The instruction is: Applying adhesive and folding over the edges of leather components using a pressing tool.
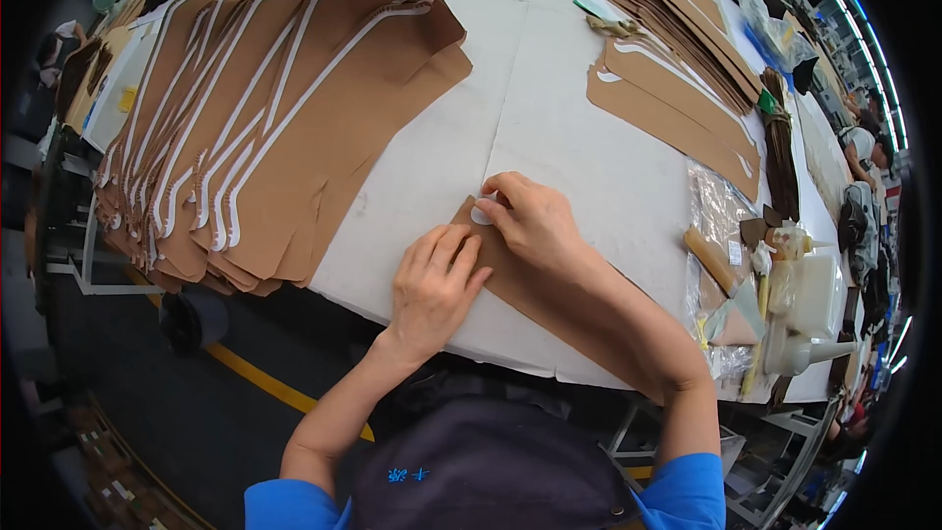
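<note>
A long brown panel point(549, 304) of leather-like sheet lies at the table's front edge, partly covered by my right forearm. At its far left end shows the rounded tip of a white strip point(481, 215). The thumb and bent fingers of my right hand point(538, 221) are closed on this tip; the rest of the strip is hidden under the hand and arm. Beside it, my left hand point(432, 285) rests with fingers apart, fingertips on the panel's left edge and the palm over the white table point(402, 196).
A fanned pile of brown panels with white strips point(285, 128) covers the table's left side. More stacked panels point(677, 108) lie at the far right. Near the right edge are a clear plastic bag point(721, 201), a brown roll point(711, 262) and white squeeze bottles point(814, 294).
</note>
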Motion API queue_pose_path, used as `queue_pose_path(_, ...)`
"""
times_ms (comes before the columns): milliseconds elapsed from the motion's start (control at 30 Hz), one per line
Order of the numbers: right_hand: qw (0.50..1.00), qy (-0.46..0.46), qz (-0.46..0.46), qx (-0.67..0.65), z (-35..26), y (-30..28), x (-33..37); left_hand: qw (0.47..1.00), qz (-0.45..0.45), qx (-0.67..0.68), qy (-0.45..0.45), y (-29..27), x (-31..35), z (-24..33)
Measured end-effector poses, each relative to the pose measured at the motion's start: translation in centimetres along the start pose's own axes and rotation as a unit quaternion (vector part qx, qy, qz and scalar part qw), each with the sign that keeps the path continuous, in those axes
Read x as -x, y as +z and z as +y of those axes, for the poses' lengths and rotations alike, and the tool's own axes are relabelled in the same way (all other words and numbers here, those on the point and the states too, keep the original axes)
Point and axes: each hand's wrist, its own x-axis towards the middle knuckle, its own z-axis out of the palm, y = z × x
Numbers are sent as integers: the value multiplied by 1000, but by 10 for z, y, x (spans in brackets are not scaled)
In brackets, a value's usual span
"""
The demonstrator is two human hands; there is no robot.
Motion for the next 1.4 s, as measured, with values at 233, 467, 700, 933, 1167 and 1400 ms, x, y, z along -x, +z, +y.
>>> queue_pose_path(233,996,-27,-65,-48,17,-18,-2,999,-24,-21,16,3,-3,-6)
queue_pose_path(467,997,-50,-35,-50,19,-12,-1,997,-48,-58,35,4,-6,-8)
queue_pose_path(700,994,-93,5,-62,30,0,0,996,-62,-55,32,4,-8,-10)
queue_pose_path(933,992,-101,12,-73,30,-1,1,995,-70,-54,35,2,-11,-13)
queue_pose_path(1167,981,-179,7,-76,43,-2,4,996,-73,-39,34,3,-11,-18)
queue_pose_path(1400,955,-295,14,14,45,-3,1,998,-59,-5,23,4,-14,-20)
